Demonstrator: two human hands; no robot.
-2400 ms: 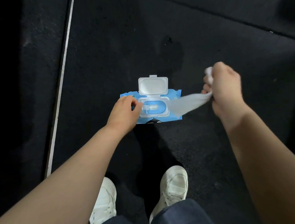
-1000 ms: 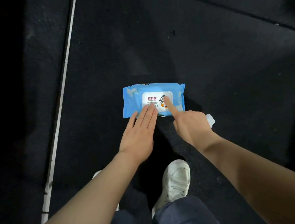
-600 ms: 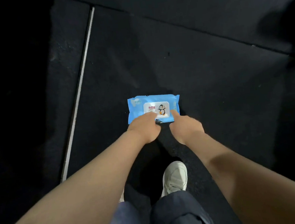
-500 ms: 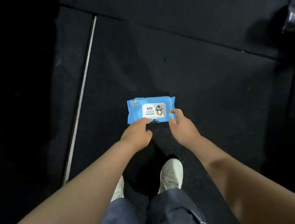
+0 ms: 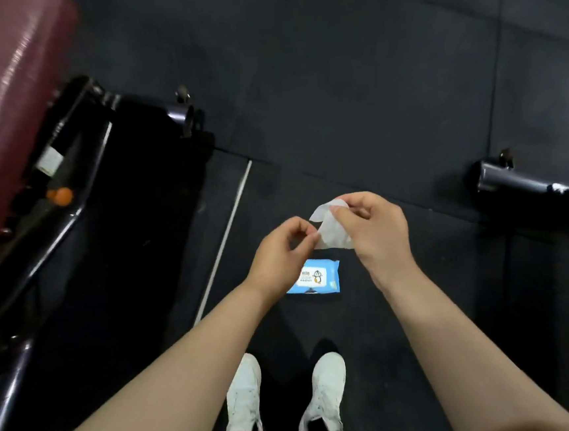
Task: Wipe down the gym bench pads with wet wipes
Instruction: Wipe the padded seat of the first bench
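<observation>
- The maroon bench pad [image 5: 2, 112] lies at ten o'clock from the hands, its long axis running away up-left.
- The left hand [image 5: 281, 253] is nearer it.
- Both hands pinch the wet wipe [image 5: 329, 228], the right hand [image 5: 375, 231] grasping most; the wipe pack [image 5: 319, 277] sits closed on the floor.
</observation>
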